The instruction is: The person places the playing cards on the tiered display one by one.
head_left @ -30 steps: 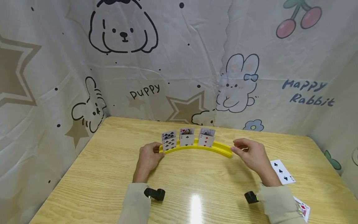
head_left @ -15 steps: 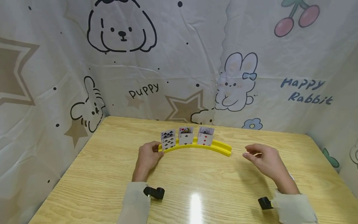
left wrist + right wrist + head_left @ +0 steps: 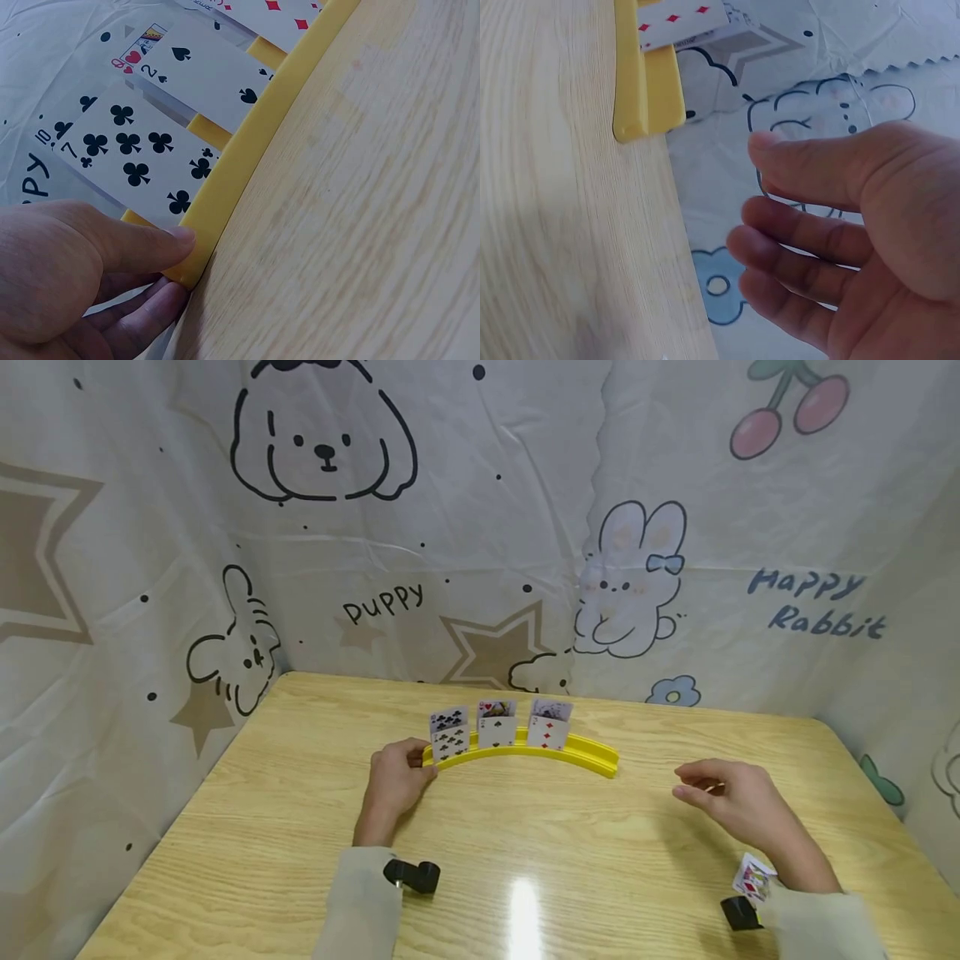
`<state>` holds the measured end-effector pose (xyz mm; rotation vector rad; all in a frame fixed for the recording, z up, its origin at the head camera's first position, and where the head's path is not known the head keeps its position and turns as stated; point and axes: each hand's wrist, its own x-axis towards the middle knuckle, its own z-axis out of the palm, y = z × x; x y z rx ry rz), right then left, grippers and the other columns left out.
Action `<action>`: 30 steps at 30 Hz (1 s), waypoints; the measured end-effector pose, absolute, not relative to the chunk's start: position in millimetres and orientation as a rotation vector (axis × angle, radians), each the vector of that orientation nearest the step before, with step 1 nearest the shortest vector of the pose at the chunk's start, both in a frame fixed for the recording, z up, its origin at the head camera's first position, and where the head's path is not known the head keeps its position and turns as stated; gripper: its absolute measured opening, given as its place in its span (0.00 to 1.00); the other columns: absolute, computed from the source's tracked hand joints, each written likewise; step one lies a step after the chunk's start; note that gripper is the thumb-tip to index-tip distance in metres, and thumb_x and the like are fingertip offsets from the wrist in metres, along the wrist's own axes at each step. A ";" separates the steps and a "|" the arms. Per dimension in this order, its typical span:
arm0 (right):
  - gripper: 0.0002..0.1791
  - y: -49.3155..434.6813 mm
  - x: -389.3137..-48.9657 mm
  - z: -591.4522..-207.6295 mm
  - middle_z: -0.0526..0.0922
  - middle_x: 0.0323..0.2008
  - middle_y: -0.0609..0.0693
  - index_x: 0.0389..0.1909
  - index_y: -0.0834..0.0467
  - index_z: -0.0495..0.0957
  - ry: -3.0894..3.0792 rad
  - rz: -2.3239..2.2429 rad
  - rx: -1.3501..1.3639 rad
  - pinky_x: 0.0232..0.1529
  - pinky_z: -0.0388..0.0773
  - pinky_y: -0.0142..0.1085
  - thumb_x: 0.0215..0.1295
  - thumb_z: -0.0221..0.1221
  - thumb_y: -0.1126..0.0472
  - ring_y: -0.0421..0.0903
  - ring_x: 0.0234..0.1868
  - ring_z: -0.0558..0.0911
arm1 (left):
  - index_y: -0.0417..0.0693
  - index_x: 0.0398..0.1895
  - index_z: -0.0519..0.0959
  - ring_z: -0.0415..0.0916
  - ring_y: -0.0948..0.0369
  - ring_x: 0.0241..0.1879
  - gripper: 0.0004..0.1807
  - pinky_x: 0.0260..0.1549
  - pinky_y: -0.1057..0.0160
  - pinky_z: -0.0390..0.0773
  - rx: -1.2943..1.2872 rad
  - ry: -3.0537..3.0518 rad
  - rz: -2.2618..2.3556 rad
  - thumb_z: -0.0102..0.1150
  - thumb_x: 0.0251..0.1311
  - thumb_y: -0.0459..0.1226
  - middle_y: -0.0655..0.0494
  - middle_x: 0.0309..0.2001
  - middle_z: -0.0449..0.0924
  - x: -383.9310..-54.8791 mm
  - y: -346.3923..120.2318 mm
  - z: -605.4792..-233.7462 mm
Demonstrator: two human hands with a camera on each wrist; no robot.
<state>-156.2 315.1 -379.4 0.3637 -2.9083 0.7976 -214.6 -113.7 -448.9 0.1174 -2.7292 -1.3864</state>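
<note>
A curved yellow card holder (image 3: pixel 592 756) stands on the table with playing cards upright in two rows. My left hand (image 3: pixel 393 779) grips its left end, thumb (image 3: pixel 154 247) on the front face and fingers behind. Nearest that hand, the seven of clubs (image 3: pixel 127 161) stands before a ten of clubs. The two of spades (image 3: pixel 202 75) is in front of a queen of hearts (image 3: pixel 154 39). Towards the right stands the three of diamonds (image 3: pixel 547 734), partly covering another card. My right hand (image 3: pixel 738 797) hovers right of the holder, fingers loosely bent, holding nothing.
A face card (image 3: pixel 753 877) lies on the wooden table (image 3: pixel 600 843) beside the right wrist, partly covered by the sleeve and the black wrist camera (image 3: pixel 741 912). A printed cloth (image 3: pixel 450 543) hangs behind the table.
My right hand has left the holder's right end and moved right and towards me. It now covers the three of clubs seen earlier. The left hand keeps its grip.
</note>
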 end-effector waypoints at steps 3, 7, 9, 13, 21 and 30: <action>0.14 320.8 -154.3 -379.7 0.86 0.35 0.49 0.45 0.66 0.85 -2.927 0.784 0.375 0.35 0.81 0.35 0.62 0.69 0.62 0.46 0.35 0.82 | 0.39 0.52 0.84 0.82 0.54 0.43 0.19 0.45 0.53 0.81 0.119 -2.730 -1.383 0.72 0.55 0.29 0.46 0.43 0.84 -214.8 -113.6 -448.2; 0.16 327.7 -150.3 -383.0 0.85 0.35 0.49 0.46 0.67 0.84 -2.941 0.759 0.355 0.34 0.81 0.35 0.62 0.70 0.61 0.46 0.35 0.82 | 0.39 0.52 0.84 0.82 0.54 0.43 0.19 0.45 0.53 0.81 0.126 -2.733 -1.379 0.72 0.55 0.29 0.46 0.43 0.84 -214.8 -112.8 -448.6; 0.16 331.4 -147.9 -384.7 0.85 0.36 0.49 0.46 0.68 0.84 -2.944 0.750 0.347 0.34 0.81 0.34 0.61 0.70 0.61 0.46 0.35 0.82 | 0.40 0.52 0.84 0.82 0.54 0.43 0.19 0.45 0.53 0.81 0.131 -2.734 -1.376 0.73 0.55 0.29 0.46 0.44 0.84 -214.5 -112.5 -448.7; 0.16 340.1 -143.3 -388.2 0.86 0.36 0.50 0.46 0.68 0.84 -2.956 0.737 0.328 0.34 0.81 0.34 0.61 0.70 0.62 0.47 0.35 0.82 | 0.40 0.51 0.84 0.82 0.54 0.43 0.19 0.45 0.53 0.81 0.125 -2.732 -1.367 0.73 0.54 0.29 0.46 0.43 0.84 -214.1 -112.6 -448.3; 0.16 355.9 -138.9 -391.8 0.85 0.34 0.48 0.44 0.67 0.85 -2.992 0.695 0.303 0.34 0.82 0.36 0.59 0.71 0.61 0.44 0.33 0.81 | 0.39 0.51 0.84 0.82 0.53 0.44 0.19 0.46 0.52 0.80 0.127 -2.724 -1.369 0.72 0.55 0.29 0.46 0.43 0.84 -214.7 -114.1 -447.7; 0.15 371.3 -133.4 -396.7 0.83 0.30 0.44 0.42 0.66 0.85 -3.072 0.660 0.243 0.33 0.79 0.36 0.56 0.73 0.62 0.43 0.32 0.80 | 0.39 0.51 0.84 0.81 0.54 0.43 0.19 0.45 0.53 0.81 0.120 -2.729 -1.377 0.72 0.55 0.29 0.46 0.44 0.84 -214.7 -113.1 -448.3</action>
